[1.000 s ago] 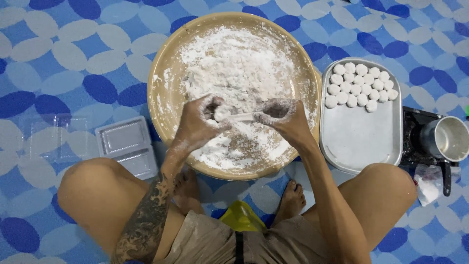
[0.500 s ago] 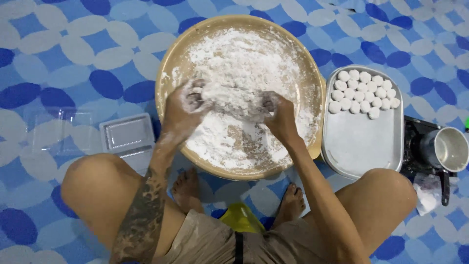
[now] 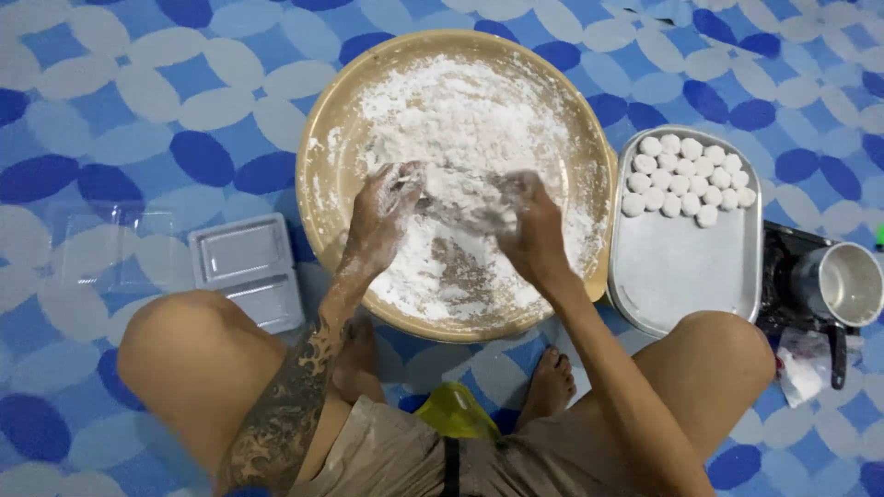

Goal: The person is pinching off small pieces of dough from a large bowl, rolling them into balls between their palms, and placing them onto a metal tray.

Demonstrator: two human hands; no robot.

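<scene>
A wide tan basin (image 3: 318, 184) sits on the floor between my knees, holding a mound of white flour (image 3: 460, 120). Both of my hands are inside it, coated in flour. My left hand (image 3: 387, 207) rests in the flour at the middle left, fingers curled around some of it. My right hand (image 3: 529, 225) is at the middle right, fingers bent down into the flour and blurred. A patch of bare basin bottom (image 3: 465, 276) shows just below my hands.
A grey metal tray (image 3: 681, 276) right of the basin carries several white dough balls (image 3: 686, 179) at its far end. A metal pot (image 3: 843, 281) stands further right. Clear plastic boxes (image 3: 244, 262) lie left of the basin. The floor mat is blue and white.
My hands have gone from the near part of the basin up into the middle of the flour and spread slightly apart, dragging flour with them.
</scene>
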